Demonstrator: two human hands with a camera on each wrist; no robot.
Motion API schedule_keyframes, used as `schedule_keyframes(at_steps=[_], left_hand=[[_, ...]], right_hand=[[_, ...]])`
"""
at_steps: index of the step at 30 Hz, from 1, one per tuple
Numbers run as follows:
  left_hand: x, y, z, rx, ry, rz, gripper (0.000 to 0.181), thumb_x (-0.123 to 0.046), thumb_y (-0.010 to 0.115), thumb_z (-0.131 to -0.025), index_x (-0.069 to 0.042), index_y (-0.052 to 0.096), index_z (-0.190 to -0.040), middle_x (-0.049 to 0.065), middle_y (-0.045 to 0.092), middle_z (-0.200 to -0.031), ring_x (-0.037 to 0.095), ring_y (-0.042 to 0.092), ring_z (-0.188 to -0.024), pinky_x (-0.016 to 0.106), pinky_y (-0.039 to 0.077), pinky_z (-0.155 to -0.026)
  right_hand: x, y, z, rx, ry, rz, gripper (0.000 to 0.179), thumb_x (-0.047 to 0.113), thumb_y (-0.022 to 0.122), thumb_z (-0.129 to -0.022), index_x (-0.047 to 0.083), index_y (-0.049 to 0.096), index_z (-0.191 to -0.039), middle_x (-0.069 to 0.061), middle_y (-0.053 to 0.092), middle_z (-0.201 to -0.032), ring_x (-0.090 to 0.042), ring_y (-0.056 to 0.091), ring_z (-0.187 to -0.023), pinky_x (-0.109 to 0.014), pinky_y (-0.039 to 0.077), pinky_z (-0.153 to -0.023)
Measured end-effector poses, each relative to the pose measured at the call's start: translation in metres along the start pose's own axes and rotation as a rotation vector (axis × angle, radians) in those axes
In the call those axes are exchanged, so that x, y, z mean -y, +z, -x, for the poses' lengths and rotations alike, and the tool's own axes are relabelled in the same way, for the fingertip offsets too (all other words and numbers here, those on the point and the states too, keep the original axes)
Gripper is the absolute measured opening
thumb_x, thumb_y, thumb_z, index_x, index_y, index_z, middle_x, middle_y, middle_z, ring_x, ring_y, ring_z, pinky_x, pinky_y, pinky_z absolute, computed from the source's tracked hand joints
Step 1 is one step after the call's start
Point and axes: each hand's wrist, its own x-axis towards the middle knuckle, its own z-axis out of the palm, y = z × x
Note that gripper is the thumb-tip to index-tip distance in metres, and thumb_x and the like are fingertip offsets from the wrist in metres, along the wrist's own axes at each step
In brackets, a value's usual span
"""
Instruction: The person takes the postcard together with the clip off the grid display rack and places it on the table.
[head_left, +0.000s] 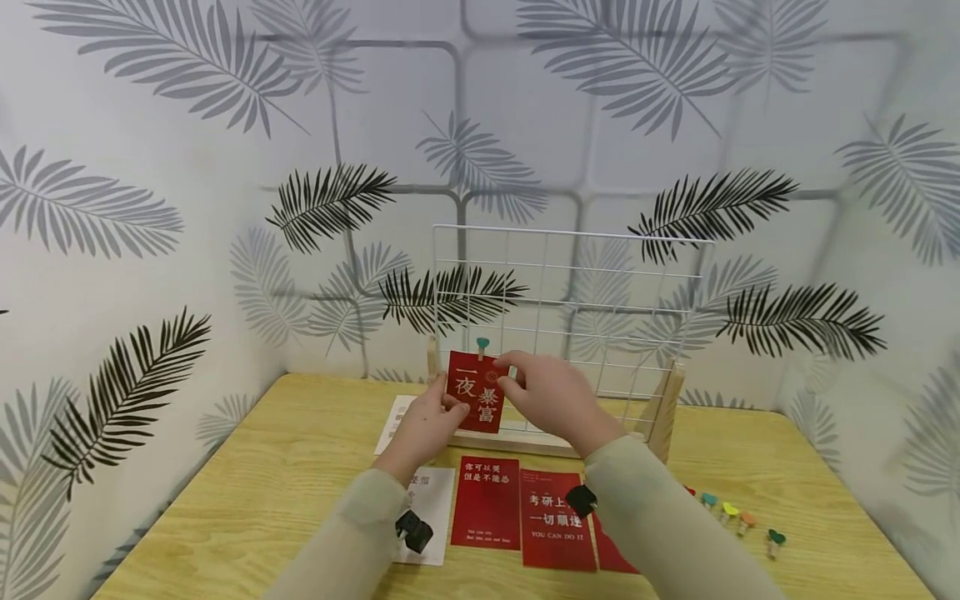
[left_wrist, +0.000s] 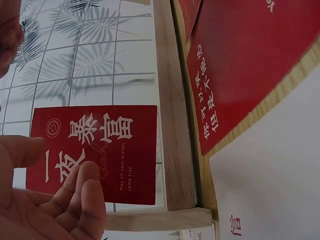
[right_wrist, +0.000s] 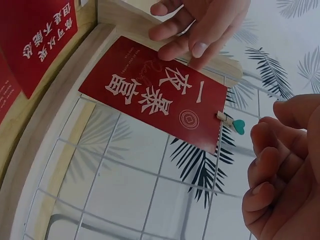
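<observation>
A red card (head_left: 476,392) with white characters hangs at the left of a white wire grid (head_left: 570,233) in a wooden stand (left_wrist: 172,125). At its top edge sits a small wooden peg clip with a teal heart (right_wrist: 239,126). My left hand (head_left: 426,419) is at the card's left edge, its fingers relaxed and overlapping the card in the left wrist view. Beside the card's upper right corner is my right hand (head_left: 551,396). In the right wrist view the right fingers curl loosely near the clip, with nothing between them.
In front of the stand lie several red cards (head_left: 486,504) and a white card (head_left: 431,525). Another white card (head_left: 393,423) lies by the stand's left end. Several small coloured clips (head_left: 729,511) are scattered at the right. A patterned wall stands behind.
</observation>
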Motion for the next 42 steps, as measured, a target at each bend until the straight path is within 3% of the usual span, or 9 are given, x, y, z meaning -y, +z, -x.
schedule_keyframes(at_steps=[8,15,27,33,36,38,40,42], left_hand=[[-0.004,0.001,-0.003,-0.05,0.019,-0.069,0.063,-0.028,0.061,-0.101,-0.009,0.035,-0.155,0.002,0.066,-0.1,0.019,0.061,-0.087,0.039,0.052,-0.074],[-0.006,0.002,-0.002,-0.083,-0.001,-0.183,0.062,-0.031,0.062,-0.1,-0.008,0.039,-0.153,0.001,0.065,-0.097,0.018,0.061,-0.081,0.034,0.051,-0.064],[-0.007,0.003,-0.001,-0.092,-0.022,-0.306,0.054,-0.031,0.062,-0.1,-0.014,0.045,-0.149,0.003,0.069,-0.103,0.016,0.061,-0.074,0.033,0.049,-0.058],[-0.004,0.002,-0.003,-0.086,-0.012,-0.208,0.045,-0.031,0.061,-0.101,-0.016,0.05,-0.142,0.004,0.069,-0.111,0.019,0.065,-0.09,0.038,0.055,-0.071],[-0.001,0.0,-0.005,-0.095,0.011,-0.106,0.036,-0.028,0.062,-0.101,-0.013,0.056,-0.133,0.005,0.068,-0.112,0.02,0.065,-0.097,0.04,0.056,-0.079],[0.002,-0.001,-0.007,-0.11,0.023,-0.048,0.031,-0.024,0.063,-0.1,-0.011,0.059,-0.127,0.005,0.067,-0.11,0.021,0.065,-0.099,0.041,0.056,-0.082],[0.003,-0.003,-0.009,-0.126,0.03,-0.017,0.027,-0.022,0.064,-0.1,-0.01,0.06,-0.123,0.005,0.068,-0.108,0.021,0.064,-0.099,0.041,0.056,-0.084],[0.003,-0.004,-0.01,-0.137,0.028,-0.004,0.024,-0.02,0.063,-0.1,-0.009,0.06,-0.122,0.004,0.068,-0.107,0.021,0.064,-0.098,0.04,0.056,-0.082]], right_hand=[[0.008,0.004,-0.022,-0.019,-0.042,0.118,0.037,0.028,0.058,-0.101,0.018,0.064,-0.137,0.007,0.05,-0.055,-0.01,0.042,-0.048,-0.028,0.033,-0.043],[0.009,0.004,-0.037,0.015,0.011,0.177,0.047,0.029,0.056,-0.103,0.018,0.054,-0.148,0.003,0.05,-0.052,-0.012,0.033,-0.043,-0.028,0.031,-0.042],[0.009,0.001,-0.049,0.116,0.064,0.252,0.052,0.034,0.055,-0.102,0.023,0.047,-0.153,0.001,0.05,-0.056,-0.013,0.037,-0.046,-0.027,0.037,-0.044],[0.011,0.001,-0.058,0.151,0.078,0.254,0.055,0.033,0.054,-0.101,0.024,0.044,-0.154,0.0,0.059,-0.068,-0.015,0.044,-0.052,-0.029,0.041,-0.047],[0.011,0.002,-0.06,0.158,0.082,0.263,0.054,0.033,0.055,-0.101,0.023,0.047,-0.153,-0.002,0.072,-0.094,-0.016,0.056,-0.064,-0.032,0.049,-0.055],[0.011,0.002,-0.06,0.155,0.082,0.27,0.052,0.034,0.055,-0.1,0.023,0.05,-0.15,-0.003,0.073,-0.112,-0.017,0.061,-0.074,-0.035,0.053,-0.061],[0.012,0.003,-0.06,0.141,0.082,0.287,0.049,0.035,0.055,-0.101,0.022,0.053,-0.148,-0.002,0.07,-0.124,-0.016,0.063,-0.081,-0.036,0.055,-0.067],[0.013,0.004,-0.061,0.138,0.089,0.295,0.049,0.036,0.055,-0.102,0.021,0.053,-0.149,-0.003,0.07,-0.124,-0.016,0.064,-0.081,-0.037,0.056,-0.068]])
